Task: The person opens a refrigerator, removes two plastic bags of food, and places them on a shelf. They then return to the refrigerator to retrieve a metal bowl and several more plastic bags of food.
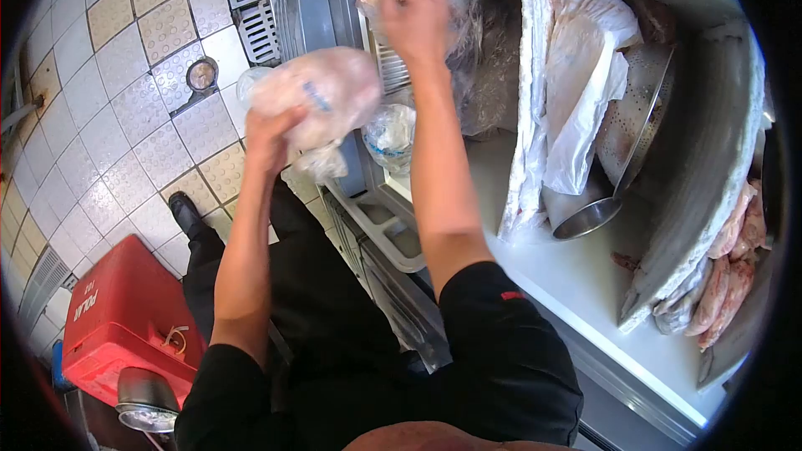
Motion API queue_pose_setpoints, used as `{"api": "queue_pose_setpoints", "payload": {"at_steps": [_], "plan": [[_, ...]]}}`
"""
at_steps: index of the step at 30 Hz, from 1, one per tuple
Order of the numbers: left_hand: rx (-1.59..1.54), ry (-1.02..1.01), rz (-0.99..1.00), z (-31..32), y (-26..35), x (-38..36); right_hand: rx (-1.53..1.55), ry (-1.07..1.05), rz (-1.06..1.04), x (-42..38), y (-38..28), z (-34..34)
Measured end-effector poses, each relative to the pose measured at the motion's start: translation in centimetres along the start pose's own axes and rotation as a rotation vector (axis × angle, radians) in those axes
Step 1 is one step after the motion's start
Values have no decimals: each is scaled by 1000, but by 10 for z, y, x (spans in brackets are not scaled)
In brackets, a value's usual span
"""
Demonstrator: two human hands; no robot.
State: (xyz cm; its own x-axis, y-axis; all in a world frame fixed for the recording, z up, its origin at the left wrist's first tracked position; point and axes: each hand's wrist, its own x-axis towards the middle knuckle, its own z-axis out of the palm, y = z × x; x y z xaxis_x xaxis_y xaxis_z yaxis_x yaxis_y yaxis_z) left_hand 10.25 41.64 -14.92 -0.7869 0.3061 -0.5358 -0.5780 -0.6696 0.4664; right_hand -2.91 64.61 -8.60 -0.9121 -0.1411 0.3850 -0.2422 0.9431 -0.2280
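My left hand (274,132) is closed on the lower side of a plastic bag of pale pink meat (334,88), held in front of the freezer's edge. The bag is blurred, and its bunched plastic end (322,162) hangs below. Over the freezer's far left corner, my right hand (416,18) has its fingers bent down beside a clear plastic bag (373,5). Motion smears those fingers, so their grip cannot be made out. Below the right wrist, another clear bag with blue print (390,135) rests by the freezer wall.
The chest freezer (576,271) holds dark plastic-wrapped packs (491,58), a frosted divider (528,100), a white bag (581,108), a metal colander (639,113), a metal pot (589,215) and raw meat (727,276). A red cooler box (125,309) stands on the tiled floor (117,117).
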Motion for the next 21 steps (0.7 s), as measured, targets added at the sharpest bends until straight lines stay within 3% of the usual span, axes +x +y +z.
{"api": "queue_pose_setpoints", "payload": {"at_steps": [8, 12, 18, 21], "plan": [[-174, 156, 9, -111, 12, -65, -821, -659, 10, 13, -40, 15], [-164, 166, 10, -125, 22, -82, -882, -675, -78, -5, -36, 20], [-164, 191, -9, -138, 37, -99, -1018, -964, 296, -16, -13, 4], [-162, 196, -15, -152, 35, -106, -848, -1110, 492, -16, -32, -41]]}}
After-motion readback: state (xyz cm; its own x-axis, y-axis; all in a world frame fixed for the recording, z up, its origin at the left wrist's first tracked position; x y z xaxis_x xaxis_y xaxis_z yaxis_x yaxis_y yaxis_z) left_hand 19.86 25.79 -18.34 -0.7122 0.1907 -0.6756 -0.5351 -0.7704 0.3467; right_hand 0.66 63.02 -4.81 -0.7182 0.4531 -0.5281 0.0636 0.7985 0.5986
